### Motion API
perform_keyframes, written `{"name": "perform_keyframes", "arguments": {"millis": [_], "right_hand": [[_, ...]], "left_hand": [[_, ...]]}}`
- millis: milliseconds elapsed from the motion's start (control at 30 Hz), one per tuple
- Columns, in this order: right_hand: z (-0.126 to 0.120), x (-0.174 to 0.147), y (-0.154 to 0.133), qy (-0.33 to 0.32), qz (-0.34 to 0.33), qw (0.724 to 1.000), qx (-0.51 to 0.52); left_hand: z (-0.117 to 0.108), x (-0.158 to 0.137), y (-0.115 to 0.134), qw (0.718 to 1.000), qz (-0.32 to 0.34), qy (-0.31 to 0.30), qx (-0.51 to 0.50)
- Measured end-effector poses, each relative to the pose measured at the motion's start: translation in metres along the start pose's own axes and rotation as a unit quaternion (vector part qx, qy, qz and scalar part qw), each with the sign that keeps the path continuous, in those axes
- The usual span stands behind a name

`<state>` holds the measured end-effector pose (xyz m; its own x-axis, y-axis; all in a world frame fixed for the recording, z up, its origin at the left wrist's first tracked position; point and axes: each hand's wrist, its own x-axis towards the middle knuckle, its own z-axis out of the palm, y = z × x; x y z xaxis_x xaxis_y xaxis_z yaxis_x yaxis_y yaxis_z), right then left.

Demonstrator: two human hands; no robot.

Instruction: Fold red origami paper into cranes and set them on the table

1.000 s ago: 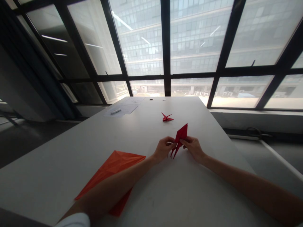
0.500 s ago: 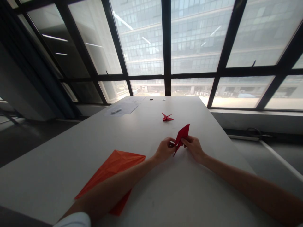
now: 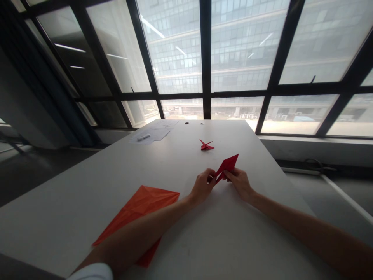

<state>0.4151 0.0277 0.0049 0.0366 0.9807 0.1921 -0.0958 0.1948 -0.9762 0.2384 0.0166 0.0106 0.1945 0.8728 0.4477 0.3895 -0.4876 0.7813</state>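
Observation:
A piece of folded red paper, diamond-shaped with a split lower end, is held just above the white table. My left hand pinches its lower left tip. With thumb and fingers, my right hand grips its lower right side. Beyond my hands lies a red origami crane with thin points sticking up. A creased orange sheet of paper rests on the table at the left, partly hidden under my left forearm.
The white table stretches toward large dark-framed windows. At its far left lie printed sheets with a white marker-like stick on them. A round dark hole sits near the far edge. Beyond the right edge, a cable lies low by the wall.
The folded red paper has tilted to the right, its upper tip now further right and its lower end raised toward my left fingers. Both hands keep hold of it.

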Motion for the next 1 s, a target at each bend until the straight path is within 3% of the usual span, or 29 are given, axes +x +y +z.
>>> {"name": "perform_keyframes", "arguments": {"millis": [200,433,733,1000], "right_hand": [[-0.001,0.0016,0.0024,-0.002,0.025,0.999,0.021],[-0.0007,0.0,-0.0012,-0.025,0.037,0.999,0.026],[-0.0016,-0.0005,-0.0006,-0.06,0.025,0.998,0.0],[-0.0041,-0.0001,-0.0033,-0.069,0.031,0.996,0.037]], "left_hand": [[-0.0042,0.0031,-0.0004,0.998,0.057,0.007,0.037],[-0.0052,0.0028,0.0028,1.0,0.011,0.004,0.001],[-0.0042,0.0032,0.0032,0.996,0.086,0.023,0.002],[-0.0098,0.0043,0.0076,0.993,0.115,-0.014,-0.011]]}}
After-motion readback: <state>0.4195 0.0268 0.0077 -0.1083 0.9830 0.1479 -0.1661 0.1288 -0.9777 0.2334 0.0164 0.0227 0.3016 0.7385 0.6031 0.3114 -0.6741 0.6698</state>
